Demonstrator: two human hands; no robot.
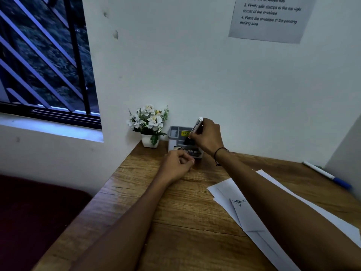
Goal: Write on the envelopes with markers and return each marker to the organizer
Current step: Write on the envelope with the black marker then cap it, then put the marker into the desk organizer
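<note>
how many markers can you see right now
2: a white marker in the right hand over the grey organizer, and a blue-capped marker lying at the desk's far right. Others may be hidden.

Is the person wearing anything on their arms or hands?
Only one thing. The right hand has a thin dark cord bracelet round its wrist, with a small end hanging down. The left hand wears nothing that shows. Both forearms are bare: no sleeves, gloves, watch, or rings that can be seen.

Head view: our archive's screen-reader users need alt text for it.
A right hand lowers a white marker, black cap down, into a grey desk organizer against the wall, while the left hand rests curled before it. White envelopes, one written on, lie on the wooden desk.
</note>
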